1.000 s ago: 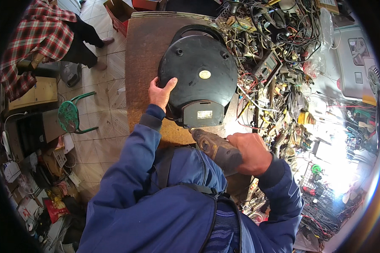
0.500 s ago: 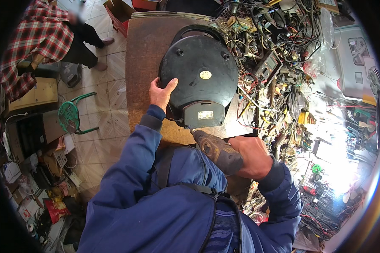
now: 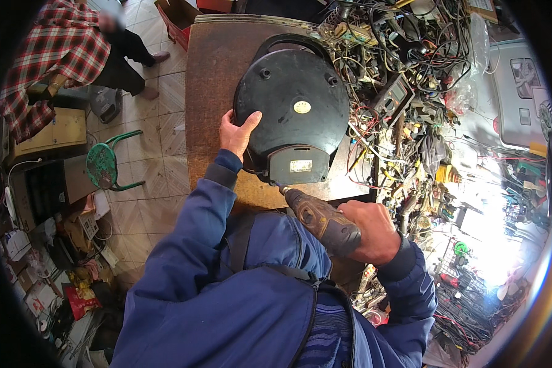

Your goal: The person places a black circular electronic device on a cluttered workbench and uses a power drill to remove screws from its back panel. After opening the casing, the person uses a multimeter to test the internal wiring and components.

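A round black appliance (image 3: 291, 110) lies upside down on a brown wooden table (image 3: 208, 80), its grey base panel facing me. My left hand (image 3: 238, 134) rests flat on the appliance's left rim. My right hand (image 3: 369, 232) grips the dark handle of a screwdriver (image 3: 319, 221). Its tip touches the appliance's near edge, just left of the grey panel.
Tangled wires, meters and small parts (image 3: 405, 80) crowd the table's right side. A green stool (image 3: 104, 164) stands on the tiled floor at left. A person in a plaid shirt (image 3: 55, 55) sits at upper left. Boxes and clutter (image 3: 55, 245) fill the lower left.
My right hand has shifted slightly, bringing the screwdriver tip up against the appliance's near edge. My left hand stays on the rim.
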`<action>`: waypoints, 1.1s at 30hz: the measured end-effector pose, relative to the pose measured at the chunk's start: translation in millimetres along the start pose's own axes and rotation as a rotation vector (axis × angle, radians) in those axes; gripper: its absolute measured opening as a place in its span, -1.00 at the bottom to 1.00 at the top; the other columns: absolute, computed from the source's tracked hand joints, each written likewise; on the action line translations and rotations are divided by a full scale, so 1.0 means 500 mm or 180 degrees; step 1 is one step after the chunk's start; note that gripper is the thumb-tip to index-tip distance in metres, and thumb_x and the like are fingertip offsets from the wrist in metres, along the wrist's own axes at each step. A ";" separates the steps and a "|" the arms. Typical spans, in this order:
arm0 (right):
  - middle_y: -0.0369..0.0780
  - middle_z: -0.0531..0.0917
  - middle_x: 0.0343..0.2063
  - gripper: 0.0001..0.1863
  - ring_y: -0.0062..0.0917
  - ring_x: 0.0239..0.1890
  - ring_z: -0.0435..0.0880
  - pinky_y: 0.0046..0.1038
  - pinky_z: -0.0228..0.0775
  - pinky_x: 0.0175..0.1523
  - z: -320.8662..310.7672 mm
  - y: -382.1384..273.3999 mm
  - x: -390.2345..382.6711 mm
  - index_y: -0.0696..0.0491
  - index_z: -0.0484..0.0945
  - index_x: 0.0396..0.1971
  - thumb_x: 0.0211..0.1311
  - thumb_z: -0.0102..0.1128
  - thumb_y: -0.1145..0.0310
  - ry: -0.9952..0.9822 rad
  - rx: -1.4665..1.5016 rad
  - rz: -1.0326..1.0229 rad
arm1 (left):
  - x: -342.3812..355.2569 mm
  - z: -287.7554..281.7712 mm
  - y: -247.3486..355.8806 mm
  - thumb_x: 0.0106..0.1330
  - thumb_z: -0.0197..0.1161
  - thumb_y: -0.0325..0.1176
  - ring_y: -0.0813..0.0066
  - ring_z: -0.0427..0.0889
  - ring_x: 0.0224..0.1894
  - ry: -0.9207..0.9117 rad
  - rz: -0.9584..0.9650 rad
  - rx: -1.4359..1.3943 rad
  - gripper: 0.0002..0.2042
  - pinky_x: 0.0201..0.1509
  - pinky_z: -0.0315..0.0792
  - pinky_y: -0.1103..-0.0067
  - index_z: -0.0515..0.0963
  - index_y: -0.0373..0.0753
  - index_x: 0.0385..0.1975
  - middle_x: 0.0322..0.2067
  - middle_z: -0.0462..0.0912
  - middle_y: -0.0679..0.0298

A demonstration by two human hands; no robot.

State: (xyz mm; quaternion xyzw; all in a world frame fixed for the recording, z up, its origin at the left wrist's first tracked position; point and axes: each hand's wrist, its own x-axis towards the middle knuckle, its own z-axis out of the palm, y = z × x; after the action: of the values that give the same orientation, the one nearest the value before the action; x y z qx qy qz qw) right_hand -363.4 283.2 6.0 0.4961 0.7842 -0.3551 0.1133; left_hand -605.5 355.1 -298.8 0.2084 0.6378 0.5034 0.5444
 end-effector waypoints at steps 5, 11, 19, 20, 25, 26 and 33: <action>-0.12 0.63 -0.47 -0.64 -0.08 -0.40 0.65 -0.18 0.46 -0.32 0.004 0.010 -0.006 0.06 0.60 -0.40 -0.10 0.45 0.13 0.0007 0.0116 -0.0058 | -0.001 0.002 -0.001 -0.03 0.64 0.09 0.16 0.48 0.23 0.0025 0.0023 -0.0096 0.04 0.36 0.34 0.39 0.26 -0.55 0.30 0.21 0.45 -0.12; -0.08 0.63 -0.45 -0.67 -0.06 -0.36 0.66 -0.16 0.48 -0.28 0.006 0.022 -0.020 0.07 0.60 -0.40 -0.07 0.43 0.15 0.0151 0.0579 -0.0078 | -0.005 0.004 0.003 -0.04 0.64 0.10 0.17 0.49 0.23 0.0045 0.0024 -0.0068 0.05 0.35 0.35 0.40 0.26 -0.55 0.29 0.20 0.47 -0.11; -0.11 0.64 -0.47 -0.70 -0.06 -0.38 0.67 -0.27 0.52 -0.27 -0.002 0.042 -0.052 0.09 0.63 -0.37 -0.13 0.50 0.32 0.0267 0.1032 0.0047 | 0.002 0.000 -0.013 -0.01 0.63 0.09 0.24 0.53 0.17 0.0007 0.0077 -0.0103 0.01 0.31 0.39 0.43 0.28 -0.54 0.27 0.16 0.51 -0.06; -0.10 0.64 -0.47 -0.70 -0.06 -0.38 0.67 -0.28 0.52 -0.27 0.000 0.047 -0.058 0.09 0.63 -0.36 -0.13 0.50 0.34 0.0357 0.1091 0.0078 | 0.004 -0.004 -0.020 0.01 0.63 0.09 0.25 0.53 0.16 0.0014 0.0100 -0.0106 0.00 0.30 0.39 0.43 0.28 -0.54 0.27 0.15 0.51 -0.05; -0.15 0.73 -0.20 -0.55 -0.38 -0.18 0.75 -0.39 0.60 -0.05 0.017 0.102 -0.117 0.15 0.61 -0.03 -0.01 0.46 0.53 0.0788 0.1446 0.0273 | -0.031 -0.046 -0.019 0.14 0.55 -0.02 0.23 0.52 0.16 0.0130 0.0563 0.0607 -0.16 0.28 0.39 0.40 0.32 -0.46 0.28 0.14 0.54 0.00; -0.17 0.74 -0.11 -0.49 -0.46 -0.11 0.74 -0.40 0.61 0.01 0.023 0.111 -0.135 0.16 0.59 0.06 0.03 0.44 0.59 0.0945 0.1614 0.0362 | -0.060 -0.043 0.007 0.16 0.52 -0.10 0.15 0.51 0.19 0.0261 0.0845 0.1048 -0.24 0.29 0.38 0.35 0.36 -0.43 0.26 0.13 0.53 -0.02; -0.25 0.67 -0.39 -0.66 -0.55 -0.37 0.64 -0.49 0.49 -0.20 0.132 0.325 -0.228 0.16 0.58 -0.05 0.26 0.36 0.32 0.2487 0.3235 0.1820 | -0.239 0.017 0.113 -0.10 0.58 -0.25 -0.02 0.40 0.27 -0.0765 0.2744 0.2970 -0.22 0.36 0.34 0.23 0.43 -0.33 0.21 0.21 0.44 0.00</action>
State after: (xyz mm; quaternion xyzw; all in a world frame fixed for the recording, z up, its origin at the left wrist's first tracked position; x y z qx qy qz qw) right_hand -180.5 201.3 -53.4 0.7657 0.3431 -0.4297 -0.3337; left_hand -575.7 284.3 -190.8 0.7155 0.5833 0.3199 0.2132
